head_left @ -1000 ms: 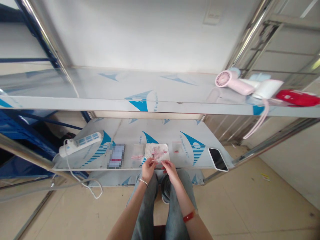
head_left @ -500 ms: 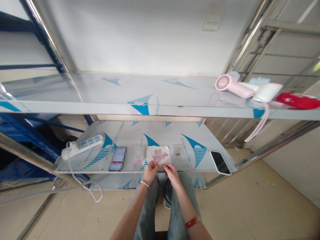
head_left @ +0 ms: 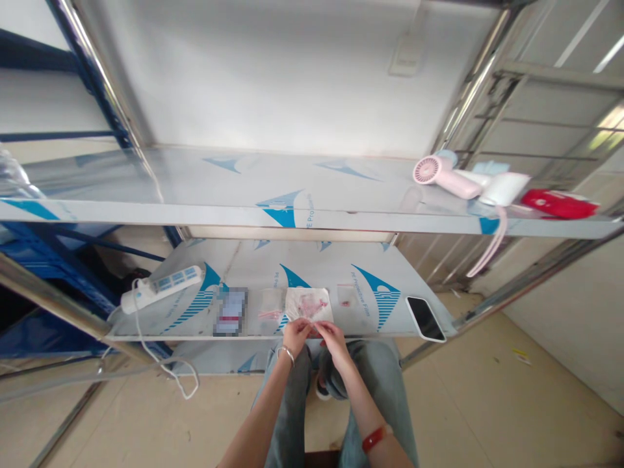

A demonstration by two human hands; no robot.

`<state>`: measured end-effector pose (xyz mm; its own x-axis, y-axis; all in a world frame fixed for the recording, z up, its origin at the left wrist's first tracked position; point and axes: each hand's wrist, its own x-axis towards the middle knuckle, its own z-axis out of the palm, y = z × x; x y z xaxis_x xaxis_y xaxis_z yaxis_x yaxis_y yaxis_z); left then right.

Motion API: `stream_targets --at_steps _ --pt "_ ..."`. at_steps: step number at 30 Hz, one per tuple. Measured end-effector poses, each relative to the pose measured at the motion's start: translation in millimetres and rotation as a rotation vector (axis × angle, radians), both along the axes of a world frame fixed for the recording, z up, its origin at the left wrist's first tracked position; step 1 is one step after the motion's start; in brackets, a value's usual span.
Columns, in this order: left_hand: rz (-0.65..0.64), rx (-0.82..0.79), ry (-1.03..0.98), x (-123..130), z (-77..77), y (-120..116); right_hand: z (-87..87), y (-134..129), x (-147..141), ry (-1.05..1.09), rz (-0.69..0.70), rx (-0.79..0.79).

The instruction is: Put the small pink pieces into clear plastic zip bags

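Observation:
My left hand (head_left: pixel 296 337) and my right hand (head_left: pixel 331 338) meet at the front edge of the lower shelf, fingertips pinched close together. Whatever lies between them is too small to make out. Just beyond the fingers is a white sheet (head_left: pixel 294 301) with small pink and red pieces (head_left: pixel 312 304) heaped on it. Left of the sheet sits a clear bag (head_left: pixel 271 299) with pink strips (head_left: pixel 270 314) at its lower end. To the right is another small clear bag (head_left: pixel 346 296) holding a tiny red piece.
A phone (head_left: pixel 231 312) with a blurred screen and a white power strip (head_left: pixel 163 288) lie to the left. A white-framed phone (head_left: pixel 426 319) rests at the right corner. The upper shelf (head_left: pixel 209 213) overhangs behind, carrying a pink handheld fan (head_left: pixel 446 177) and a red pouch (head_left: pixel 559 203).
My hands have drawn closer together, the fingertips now almost touching. My right knee has swung outward to the right. The view has shifted slightly.

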<state>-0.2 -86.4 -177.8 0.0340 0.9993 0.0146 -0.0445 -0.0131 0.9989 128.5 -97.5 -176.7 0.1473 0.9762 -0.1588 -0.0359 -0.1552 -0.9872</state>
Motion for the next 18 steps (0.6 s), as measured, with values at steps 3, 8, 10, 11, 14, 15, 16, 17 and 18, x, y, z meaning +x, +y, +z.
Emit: stream_targets --at_steps 3,8,10,11,14,15,16,17,18 --pt "-0.033 0.004 -0.018 0.7 2.8 -1.1 -2.8 0.1 -0.8 0.016 0.016 -0.004" --pt "0.013 0.003 -0.003 2.9 0.6 0.3 -8.2 6.5 -3.1 -0.023 -0.003 0.053" --pt "0.050 0.004 0.026 2.7 -2.0 1.6 -9.2 8.6 -3.7 -0.021 -0.035 0.066" --pt "0.063 0.009 0.044 2.2 -3.1 2.0 -9.3 9.0 -3.7 -0.013 -0.053 0.067" --pt "0.076 0.042 0.089 0.2 -4.4 1.8 -7.8 7.0 -2.5 0.020 -0.073 0.046" --pt "0.076 0.051 0.097 -0.4 -3.9 1.4 -6.8 5.5 -1.9 0.030 -0.053 0.029" --pt "0.074 0.058 0.103 -0.8 -3.0 0.8 -5.7 3.8 -1.5 0.041 -0.024 0.012" --pt "0.074 0.061 0.105 -1.0 -1.6 0.1 -4.5 1.9 -1.2 0.054 0.007 0.001" --pt "0.070 0.060 0.106 -1.0 0.0 -0.5 -3.3 0.2 -1.2 0.067 0.032 -0.003"
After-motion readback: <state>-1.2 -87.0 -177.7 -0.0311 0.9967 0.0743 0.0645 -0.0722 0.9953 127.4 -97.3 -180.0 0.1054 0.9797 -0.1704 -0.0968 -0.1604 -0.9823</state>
